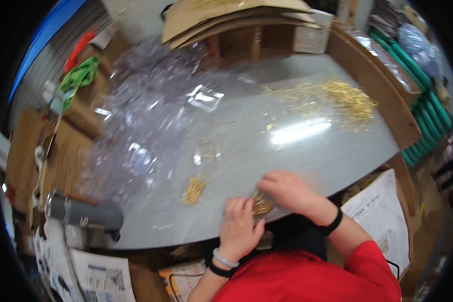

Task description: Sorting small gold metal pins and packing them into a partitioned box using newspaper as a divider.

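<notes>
At the table's near edge, a small heap of thin gold-coloured metal pieces (261,205) lies between my two hands. My left hand (237,226) rests against its left side, fingers stretched out and thumb apart. Over its right side comes my right hand (289,191), with fingers bent inward and tips close together. Whatever those fingertips hold is too small to make out. Farther left sits a separate small bundle of gold pieces (194,192). Just beyond that bundle lies a see-through plastic bag (206,152) with a few gold pieces at it.
Crumpled see-through plastic bags (141,116) cover the left of the grey table (246,136). A large scattered pile of gold pieces (347,100) is at the far right. Cardboard sheets (236,20) stand at the back; a grey device (88,214) juts over the near-left corner.
</notes>
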`<state>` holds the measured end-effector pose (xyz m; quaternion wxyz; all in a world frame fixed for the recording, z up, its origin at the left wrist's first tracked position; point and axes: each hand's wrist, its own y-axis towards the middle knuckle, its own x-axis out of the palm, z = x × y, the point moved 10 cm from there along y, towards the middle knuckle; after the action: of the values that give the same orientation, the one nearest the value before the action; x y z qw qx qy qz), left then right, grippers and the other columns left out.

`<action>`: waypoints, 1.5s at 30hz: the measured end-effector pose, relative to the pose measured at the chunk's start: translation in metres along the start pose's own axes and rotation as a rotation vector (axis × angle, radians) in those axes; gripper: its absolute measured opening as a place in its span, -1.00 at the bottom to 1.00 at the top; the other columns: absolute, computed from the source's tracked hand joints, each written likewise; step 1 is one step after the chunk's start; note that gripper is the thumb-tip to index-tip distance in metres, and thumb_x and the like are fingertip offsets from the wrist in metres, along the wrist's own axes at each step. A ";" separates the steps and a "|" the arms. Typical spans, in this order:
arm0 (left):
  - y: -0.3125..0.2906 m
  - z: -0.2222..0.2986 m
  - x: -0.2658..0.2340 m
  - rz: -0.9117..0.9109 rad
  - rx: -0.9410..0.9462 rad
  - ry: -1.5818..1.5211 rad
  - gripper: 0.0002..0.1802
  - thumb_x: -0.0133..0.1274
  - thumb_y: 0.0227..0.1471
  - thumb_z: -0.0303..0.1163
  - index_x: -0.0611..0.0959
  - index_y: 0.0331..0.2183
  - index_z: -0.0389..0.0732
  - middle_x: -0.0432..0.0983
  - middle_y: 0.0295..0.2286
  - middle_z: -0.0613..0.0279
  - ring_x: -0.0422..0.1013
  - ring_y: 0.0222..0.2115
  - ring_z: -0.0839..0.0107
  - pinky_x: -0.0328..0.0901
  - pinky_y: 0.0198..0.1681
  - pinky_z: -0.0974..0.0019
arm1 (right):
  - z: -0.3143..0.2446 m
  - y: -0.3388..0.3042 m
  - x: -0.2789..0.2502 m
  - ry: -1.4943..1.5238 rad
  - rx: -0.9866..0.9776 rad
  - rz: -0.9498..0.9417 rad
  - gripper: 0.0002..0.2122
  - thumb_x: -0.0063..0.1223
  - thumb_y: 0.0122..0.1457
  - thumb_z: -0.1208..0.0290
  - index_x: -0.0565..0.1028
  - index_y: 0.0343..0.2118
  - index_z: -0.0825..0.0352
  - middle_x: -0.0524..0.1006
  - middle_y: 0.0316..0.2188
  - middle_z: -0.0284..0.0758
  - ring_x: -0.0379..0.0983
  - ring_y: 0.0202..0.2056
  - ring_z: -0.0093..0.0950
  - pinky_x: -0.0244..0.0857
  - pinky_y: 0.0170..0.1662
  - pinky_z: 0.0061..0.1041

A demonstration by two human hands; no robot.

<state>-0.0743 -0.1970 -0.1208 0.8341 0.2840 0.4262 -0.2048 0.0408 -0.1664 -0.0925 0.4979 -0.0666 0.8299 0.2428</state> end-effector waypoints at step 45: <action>-0.007 0.008 -0.006 0.007 0.136 -0.020 -0.19 0.14 0.04 -0.28 0.19 0.23 -0.35 0.12 0.20 -0.13 0.09 0.22 -0.07 -0.07 0.31 -0.11 | -0.025 -0.024 -0.005 -0.092 0.205 0.225 -0.78 -0.06 0.21 0.43 0.44 -0.10 0.32 0.48 -0.21 -0.10 0.44 -0.25 -0.09 0.39 -0.22 -0.21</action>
<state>-0.0770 -0.2073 -0.1143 0.8180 0.3394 0.4017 -0.2330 0.0322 -0.1993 -0.0867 0.5091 0.0890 0.8290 0.2137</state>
